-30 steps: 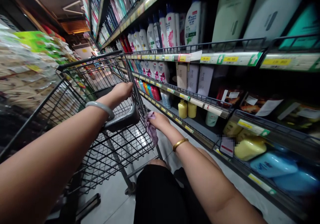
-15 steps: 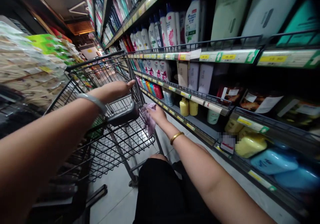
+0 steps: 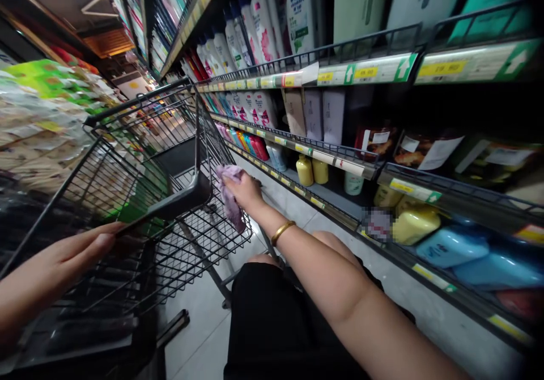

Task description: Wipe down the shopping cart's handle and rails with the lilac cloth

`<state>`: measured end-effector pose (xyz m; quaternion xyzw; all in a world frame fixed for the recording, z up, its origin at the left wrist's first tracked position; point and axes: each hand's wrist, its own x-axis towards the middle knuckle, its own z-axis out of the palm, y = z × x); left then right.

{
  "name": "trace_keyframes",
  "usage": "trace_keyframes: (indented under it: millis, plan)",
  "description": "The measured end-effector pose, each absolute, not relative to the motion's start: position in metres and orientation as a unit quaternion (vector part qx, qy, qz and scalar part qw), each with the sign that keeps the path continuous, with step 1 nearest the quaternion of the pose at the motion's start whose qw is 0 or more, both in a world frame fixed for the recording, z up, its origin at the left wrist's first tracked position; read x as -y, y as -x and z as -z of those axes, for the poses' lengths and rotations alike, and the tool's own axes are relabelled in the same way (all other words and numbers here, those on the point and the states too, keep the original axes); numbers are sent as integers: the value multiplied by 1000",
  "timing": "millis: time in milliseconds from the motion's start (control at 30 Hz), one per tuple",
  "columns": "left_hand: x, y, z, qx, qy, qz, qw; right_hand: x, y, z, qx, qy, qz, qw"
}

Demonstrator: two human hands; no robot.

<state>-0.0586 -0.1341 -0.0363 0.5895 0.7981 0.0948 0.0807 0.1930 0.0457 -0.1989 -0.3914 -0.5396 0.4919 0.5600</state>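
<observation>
A purple cloth (image 3: pixel 232 201) is bunched in my right hand (image 3: pixel 246 190), which presses it against the right side of a black wire shopping cart (image 3: pixel 182 267). Part of the cloth hangs down over the wire mesh. On the cart's left, my left hand (image 3: pixel 89 250) closes on the end of the dark push handle (image 3: pixel 176 199); its fingertips are partly hidden behind the bar. A gold bangle circles my right wrist.
Shelves of shampoo bottles (image 3: pixel 301 17) line the right, with price strips (image 3: pixel 365 73) along their edges. Yellow bottles (image 3: pixel 305 170) stand on the bottom shelf. Stacked packets (image 3: pixel 42 119) rise at the left. Pale floor tiles (image 3: pixel 195 334) show below the cart.
My left hand has drawn back from the cart's far right side to the handle's left end. My right hand still holds the cloth at the cart's side. The view has shifted slightly.
</observation>
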Motion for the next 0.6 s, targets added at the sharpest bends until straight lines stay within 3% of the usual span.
trace_keyframes:
  millis: [100,267,367,600]
  plan:
    - [135,58,40,-835,-543,-47,73,-47,-194,208,522,448,-511,516]
    - [129,32,32,-842,-536,48,21,-26,-192,170,511,249,-491,660]
    - [127,11,33,-842,-534,78,-17,-15,-196,156,543,247,-422,683]
    - [123,-14,37,-824,-562,63,-43,-30,-223,224,544,486,-520,446]
